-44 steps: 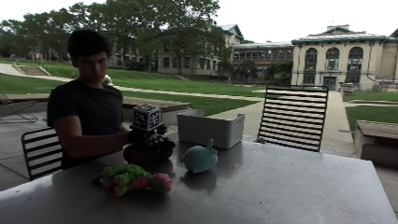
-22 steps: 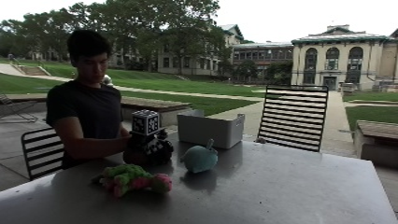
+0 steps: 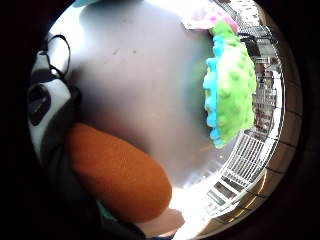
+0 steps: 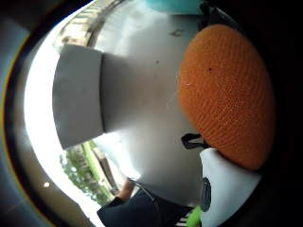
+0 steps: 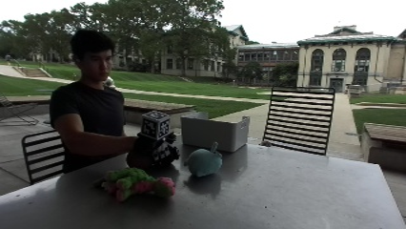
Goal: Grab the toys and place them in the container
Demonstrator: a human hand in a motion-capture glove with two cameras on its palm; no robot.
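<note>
Toys, L to R on the table [image 5: 304, 200]: green/pink plush toy [image 5: 134, 181] near the front-left edge, then the gloved right hand [image 5: 152, 151] low over the tabletop w/ an orange knitted toy [image 4: 226, 94] against its palm, then a teal round toy [image 5: 204, 162] mid-table, then the white container [image 5: 214, 131] by the far edge. Palm views show the orange toy close in beside the glove, fingers look curled round it, so prob. holding it. Step in hand, I'd say: first pick just made. Next calls for a lift up + across to the container's open top, clearing its near wall and the teal toy. Right half of table gives open room; far edge sits just behind the container
</note>
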